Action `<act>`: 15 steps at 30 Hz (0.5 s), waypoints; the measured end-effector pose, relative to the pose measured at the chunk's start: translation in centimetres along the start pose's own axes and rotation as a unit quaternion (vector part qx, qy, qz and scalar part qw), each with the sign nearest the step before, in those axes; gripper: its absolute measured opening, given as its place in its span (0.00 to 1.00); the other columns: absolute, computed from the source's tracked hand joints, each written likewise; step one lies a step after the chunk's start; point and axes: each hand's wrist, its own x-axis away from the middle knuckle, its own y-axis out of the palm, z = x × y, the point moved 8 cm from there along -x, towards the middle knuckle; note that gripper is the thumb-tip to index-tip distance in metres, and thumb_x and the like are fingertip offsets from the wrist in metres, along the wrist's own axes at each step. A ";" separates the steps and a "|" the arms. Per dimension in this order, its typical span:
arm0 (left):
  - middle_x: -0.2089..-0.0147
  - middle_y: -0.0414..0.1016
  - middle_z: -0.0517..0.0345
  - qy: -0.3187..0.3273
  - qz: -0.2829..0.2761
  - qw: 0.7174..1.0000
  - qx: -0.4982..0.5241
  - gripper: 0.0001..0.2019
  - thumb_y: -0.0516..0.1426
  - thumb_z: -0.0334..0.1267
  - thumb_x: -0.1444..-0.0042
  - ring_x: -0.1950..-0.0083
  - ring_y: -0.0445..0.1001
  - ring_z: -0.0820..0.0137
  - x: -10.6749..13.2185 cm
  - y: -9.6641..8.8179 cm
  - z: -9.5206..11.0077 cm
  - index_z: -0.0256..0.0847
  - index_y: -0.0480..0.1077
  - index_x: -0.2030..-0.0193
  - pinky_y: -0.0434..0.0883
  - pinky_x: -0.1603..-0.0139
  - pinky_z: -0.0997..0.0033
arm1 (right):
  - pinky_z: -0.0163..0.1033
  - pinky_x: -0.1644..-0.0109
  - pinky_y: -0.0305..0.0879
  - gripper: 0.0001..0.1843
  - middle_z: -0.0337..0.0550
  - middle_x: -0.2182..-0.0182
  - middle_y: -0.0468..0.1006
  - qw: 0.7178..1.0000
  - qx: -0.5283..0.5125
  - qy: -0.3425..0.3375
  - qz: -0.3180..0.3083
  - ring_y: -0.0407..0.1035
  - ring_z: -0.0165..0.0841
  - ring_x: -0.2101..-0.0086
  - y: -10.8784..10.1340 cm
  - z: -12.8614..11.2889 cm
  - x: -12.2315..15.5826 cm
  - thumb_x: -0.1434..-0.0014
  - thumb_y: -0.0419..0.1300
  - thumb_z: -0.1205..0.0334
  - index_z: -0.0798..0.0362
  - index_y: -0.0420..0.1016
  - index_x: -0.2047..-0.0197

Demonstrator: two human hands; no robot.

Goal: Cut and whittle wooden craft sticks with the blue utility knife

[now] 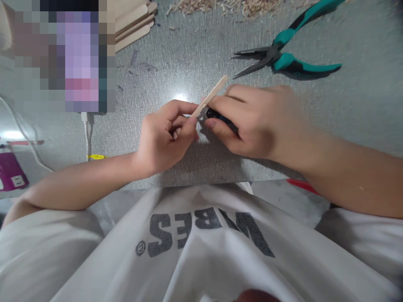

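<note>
My left hand [165,136] pinches the near end of a flat wooden craft stick [214,93] that angles up and away to the right. My right hand [252,119] is closed around a small dark tool [217,116] with a black tip and a bluish body, most of it hidden in my fingers. The tool's tip sits against the stick right beside my left fingertips. Both hands hover just above the grey textured table [189,54], near its front edge.
Teal-handled long-nose pliers [283,56] lie at the back right, jaws pointing left. A stack of wooden sticks [134,23] and wood shavings [226,6] lie along the far edge. White cables [88,130] and a purple item [11,172] are at the left.
</note>
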 end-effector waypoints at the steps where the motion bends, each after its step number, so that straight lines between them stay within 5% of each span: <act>1: 0.72 0.83 0.63 0.009 0.004 1.000 -0.004 0.12 0.65 0.50 0.18 0.79 0.71 0.76 0.0 -0.1 0.3 0.45 0.81 0.49 0.64 0.80 0.70 | 0.48 0.65 0.43 0.33 0.50 0.55 0.88 1.000 -0.001 0.006 -0.012 0.70 0.40 0.70 0.0 0.0 -0.1 0.16 0.45 0.42 0.47 0.86 0.31; 9: 0.65 0.90 0.60 -0.035 -0.011 0.996 -0.076 0.07 0.65 0.38 0.20 0.68 0.86 0.75 0.0 -0.2 1.0 0.41 0.82 0.53 0.77 0.69 0.77 | 0.48 0.63 0.42 0.34 0.58 0.53 0.88 0.986 0.023 0.058 -0.155 0.75 0.45 0.66 0.2 -0.7 -0.5 0.19 0.44 0.46 0.54 0.87 0.38; 15: 0.62 0.92 0.57 -0.035 -0.037 0.992 -0.116 0.08 0.63 0.40 0.19 0.67 0.87 0.71 0.3 0.0 0.6 0.43 0.79 0.53 0.80 0.67 0.72 | 0.49 0.64 0.43 0.28 0.59 0.56 0.87 0.981 0.007 0.090 -0.173 0.74 0.44 0.67 0.4 -1.0 -0.3 0.20 0.49 0.46 0.54 0.87 0.45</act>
